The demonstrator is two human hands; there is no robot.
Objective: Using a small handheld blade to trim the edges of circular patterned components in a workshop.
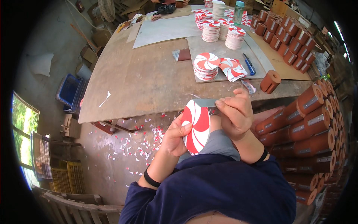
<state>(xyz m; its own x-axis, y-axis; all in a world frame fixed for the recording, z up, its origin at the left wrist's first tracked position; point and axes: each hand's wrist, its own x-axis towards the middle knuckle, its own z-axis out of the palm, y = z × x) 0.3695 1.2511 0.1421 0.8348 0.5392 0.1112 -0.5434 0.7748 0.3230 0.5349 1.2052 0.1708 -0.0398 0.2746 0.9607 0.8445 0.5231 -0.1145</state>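
My left hand (176, 135) grips a round disc with a red and white swirl (197, 127), its thumb pressed on the printed face. Pinched in my right hand (236, 112) is a thin flat grey blade (205, 102), lying across the disc's upper edge. Beyond my hands, on the table, stands a stack of the same swirl discs (207, 64). Beside it lies a pile of uncut swirl sheets (232, 68). A blue utility knife (249, 65) rests to their right.
Brown cylinders are stacked high on my right (298, 130) and at the table's far right (287, 37). One brown cylinder (270, 81) stands near the table edge (149, 115). Taller disc stacks (235, 39) and a bottle (238, 13) stand farther back. Paper scraps (141, 143) litter the floor.
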